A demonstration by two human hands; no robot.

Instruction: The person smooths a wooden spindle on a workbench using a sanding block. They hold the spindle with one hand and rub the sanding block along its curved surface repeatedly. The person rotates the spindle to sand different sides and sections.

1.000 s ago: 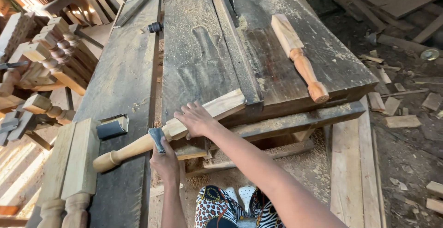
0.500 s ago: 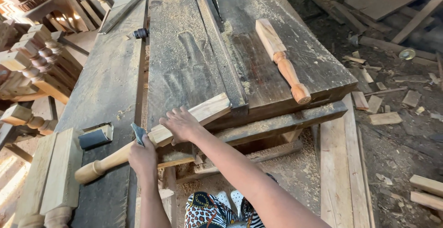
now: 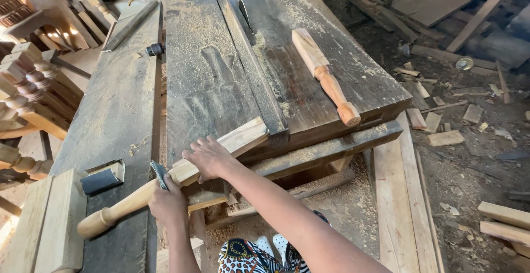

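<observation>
- Turned wooden leg (image 3: pixel 171 176): we hold it slantwise across the near edge of the workbench (image 3: pixel 127 113), its square end up on the dark top, its rounded knob end low and past the bench edge toward our left.
- Right hand (image 3: pixel 208 157): we press it flat on the square section of the leg, fingers spread over the top face, not curled under.
- Left hand (image 3: pixel 168 204): closed around a folded piece of grey sandpaper (image 3: pixel 158 172), which touches the leg where the square part meets the round shaft.
- Second turned leg (image 3: pixel 323 74): lies loose on the right-hand slab, well apart from our hands.
- Saw blade (image 3: pixel 244 13): we see it only as a thin dark edge rising from the slot between the slabs; its teeth are too small to tell.
- Packages, labels, signs: we make out none; a small open metal box (image 3: pixel 102 177) with a dark inside sits near the bench edge, just left of our left hand.
- Open room: the dusty slab beyond our right hand lies bare under sawdust; the bench's near edge drops to a lower plank (image 3: pixel 326 149).
- Stack of turned legs (image 3: pixel 33 96): cut off by the left border.
- Floor offcuts (image 3: pixel 444 138): scattered at right.
- Pale square blocks (image 3: pixel 52 223): bottom left, cut off.
</observation>
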